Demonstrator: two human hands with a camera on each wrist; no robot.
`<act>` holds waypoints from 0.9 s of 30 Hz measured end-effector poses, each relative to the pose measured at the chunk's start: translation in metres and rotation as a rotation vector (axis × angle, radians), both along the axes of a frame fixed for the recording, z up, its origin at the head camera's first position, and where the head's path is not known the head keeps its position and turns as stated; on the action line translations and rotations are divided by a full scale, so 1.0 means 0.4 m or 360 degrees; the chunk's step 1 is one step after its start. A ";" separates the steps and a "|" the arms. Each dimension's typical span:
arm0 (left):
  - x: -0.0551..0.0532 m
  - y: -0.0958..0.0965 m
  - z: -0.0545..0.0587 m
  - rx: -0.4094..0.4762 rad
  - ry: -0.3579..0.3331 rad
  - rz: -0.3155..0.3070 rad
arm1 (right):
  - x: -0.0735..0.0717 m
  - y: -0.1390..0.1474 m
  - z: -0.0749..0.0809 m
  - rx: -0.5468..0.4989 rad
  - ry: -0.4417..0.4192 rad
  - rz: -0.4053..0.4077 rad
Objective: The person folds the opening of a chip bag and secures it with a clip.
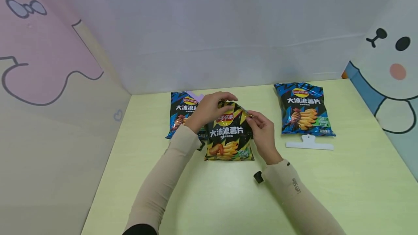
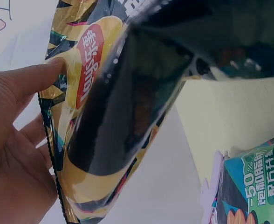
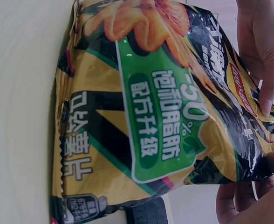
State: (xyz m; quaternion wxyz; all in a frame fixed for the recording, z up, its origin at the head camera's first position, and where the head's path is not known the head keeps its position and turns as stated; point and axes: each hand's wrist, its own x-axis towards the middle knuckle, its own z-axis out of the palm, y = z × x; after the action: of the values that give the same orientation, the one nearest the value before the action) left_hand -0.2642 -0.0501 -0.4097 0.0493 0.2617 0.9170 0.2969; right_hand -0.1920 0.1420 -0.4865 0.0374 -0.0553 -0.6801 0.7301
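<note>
A black and yellow bag of chips (image 1: 230, 144) is held up between both hands, its printed front toward the head view. My left hand (image 1: 212, 108) grips its top edge; in the left wrist view the thumb (image 2: 44, 74) lies on the front and the other fingers go behind. At the top right corner, my right hand (image 1: 263, 133) pinches the bag between thumb and fingers. The bag's lower edge is close to the table; whether it rests there I cannot tell. Behind it, partly covered, lies a blue bag of chips (image 1: 177, 110) with a purple clip (image 1: 195, 96) at its top.
Another blue bag of chips (image 1: 302, 111) lies at the right back of the pale green table (image 1: 202, 206). A white bag clip (image 1: 309, 144) lies just in front of it. A white cloth wall (image 1: 228, 46) rises behind the table, with printed panels at both sides.
</note>
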 end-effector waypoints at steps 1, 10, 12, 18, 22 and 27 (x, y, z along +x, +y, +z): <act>0.000 0.000 -0.001 -0.0003 -0.0023 -0.0004 | 0.000 0.000 0.000 0.0005 0.0005 -0.0003; 0.004 -0.017 -0.003 0.0064 -0.0069 0.0043 | 0.003 -0.003 -0.001 0.0000 0.0069 -0.0032; 0.004 -0.023 -0.003 0.0111 -0.0078 0.0036 | 0.003 -0.003 -0.003 -0.0001 0.0090 -0.0024; 0.001 -0.035 -0.007 0.0231 -0.0141 0.0009 | 0.001 0.001 -0.009 -0.0029 0.0127 0.0002; 0.001 -0.040 -0.007 0.0215 -0.0148 0.0024 | -0.002 0.005 -0.010 -0.0017 0.0144 0.0005; 0.002 -0.045 -0.005 0.0174 -0.0141 0.0022 | -0.003 0.009 -0.007 -0.0017 0.0143 0.0019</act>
State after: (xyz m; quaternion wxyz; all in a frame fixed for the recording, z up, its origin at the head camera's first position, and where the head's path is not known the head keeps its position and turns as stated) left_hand -0.2633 -0.0682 -0.4118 0.0735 0.2442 0.8982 0.3582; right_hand -0.1933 0.1456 -0.4893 0.0633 -0.0186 -0.6741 0.7357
